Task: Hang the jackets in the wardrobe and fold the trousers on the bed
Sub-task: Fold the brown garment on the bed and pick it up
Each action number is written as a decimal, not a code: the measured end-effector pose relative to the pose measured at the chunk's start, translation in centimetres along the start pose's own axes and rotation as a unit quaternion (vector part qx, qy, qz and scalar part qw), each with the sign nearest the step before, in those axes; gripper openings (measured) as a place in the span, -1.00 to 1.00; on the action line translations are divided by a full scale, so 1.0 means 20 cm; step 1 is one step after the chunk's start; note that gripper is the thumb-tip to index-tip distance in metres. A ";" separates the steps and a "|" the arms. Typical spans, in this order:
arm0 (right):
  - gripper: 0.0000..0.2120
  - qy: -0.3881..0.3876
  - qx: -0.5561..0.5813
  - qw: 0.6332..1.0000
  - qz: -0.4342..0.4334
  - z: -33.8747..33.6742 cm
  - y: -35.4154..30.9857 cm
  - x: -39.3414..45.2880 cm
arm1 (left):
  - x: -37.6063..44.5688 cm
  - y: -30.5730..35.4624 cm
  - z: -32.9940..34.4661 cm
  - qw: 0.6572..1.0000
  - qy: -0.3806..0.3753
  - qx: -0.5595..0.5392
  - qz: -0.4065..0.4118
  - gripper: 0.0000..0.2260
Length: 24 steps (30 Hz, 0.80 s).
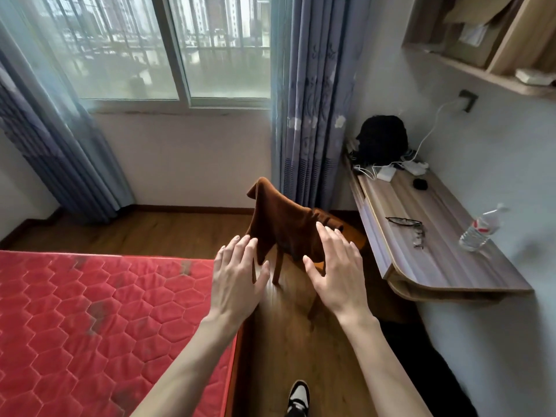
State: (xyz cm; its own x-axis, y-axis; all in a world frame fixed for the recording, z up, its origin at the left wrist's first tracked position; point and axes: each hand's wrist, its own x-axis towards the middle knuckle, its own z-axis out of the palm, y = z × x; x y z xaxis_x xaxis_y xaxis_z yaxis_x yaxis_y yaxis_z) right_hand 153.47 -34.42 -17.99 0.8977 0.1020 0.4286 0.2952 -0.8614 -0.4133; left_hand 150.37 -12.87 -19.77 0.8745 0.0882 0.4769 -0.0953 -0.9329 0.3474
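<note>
Daylight from a barred window [168,49] fills a bedroom with blue curtains [310,115] and a wooden floor [168,233]. From the head camera, both hands reach forward, palms down, fingers spread and straight, holding nothing. Beyond the fingertips of the left hand [236,279] and the right hand [335,272], a brown garment [284,224] is draped over a wooden chair [278,270]; whether either hand touches it cannot be told. Left of the left hand lies the bed [90,320] with a red quilted mattress. Right of the right hand, a wall-mounted tabletop [445,260] carries glasses [406,224], a plastic bottle [481,228], chargers with white cables [388,171] and a black bag [382,136]. Below the hands, a shoe [298,397] stands on the floor.
</note>
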 end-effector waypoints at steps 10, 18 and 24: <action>-0.35 -0.071 -0.011 0.995 0.068 0.41 0.37 0.64 | 0.74 -0.12 0.48 0.999 -0.048 0.017 0.012 -0.47; -0.33 -0.160 -0.057 0.981 0.091 0.75 0.51 0.99 | 1.02 -0.26 0.80 0.995 -0.099 0.019 -0.007 -0.47; -0.33 -0.199 -0.077 0.969 0.124 0.97 0.54 1.18 | 1.26 -0.37 1.06 0.988 -0.153 0.021 0.006 -0.55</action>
State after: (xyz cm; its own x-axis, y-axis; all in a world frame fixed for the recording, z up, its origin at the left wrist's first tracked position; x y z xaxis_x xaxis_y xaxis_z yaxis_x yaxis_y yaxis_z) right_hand 184.24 -31.77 -27.89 0.9989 0.0389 -0.0246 0.0288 -0.9449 -0.3262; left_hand 183.21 -11.12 -27.37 0.9770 -0.0263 0.2118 -0.0921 -0.9473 0.3069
